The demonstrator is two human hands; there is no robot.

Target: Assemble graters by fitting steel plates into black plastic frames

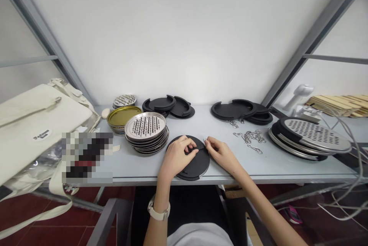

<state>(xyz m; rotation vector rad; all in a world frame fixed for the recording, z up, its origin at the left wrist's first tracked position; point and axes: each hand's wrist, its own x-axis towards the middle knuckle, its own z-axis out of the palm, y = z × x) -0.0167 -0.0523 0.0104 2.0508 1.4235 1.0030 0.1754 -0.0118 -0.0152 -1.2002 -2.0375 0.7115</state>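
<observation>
A black round holder (pixel 198 165) lies flat at the table's front edge. My left hand (pixel 179 156) rests over its left side with fingers curled and thumb and fingertips drawn together, holding it near a thin dark cord (pixel 202 147). Just right of the holder, my right hand (pixel 220 152) is closed, pinching a small metal clip (pixel 205 140) between thumb and index finger at the cord's end. Several loose metal clips (pixel 253 136) are scattered to the right of that hand. Both palms face down, so part of the grip is hidden.
A stack of round metal graters (pixel 146 125) and a gold-coloured disc (pixel 123 115) stand left. More black holders (pixel 163 103) lie at the back. On the right is a stack of graters with holders (pixel 319 131). A white bag (pixel 40 123) sits at far left.
</observation>
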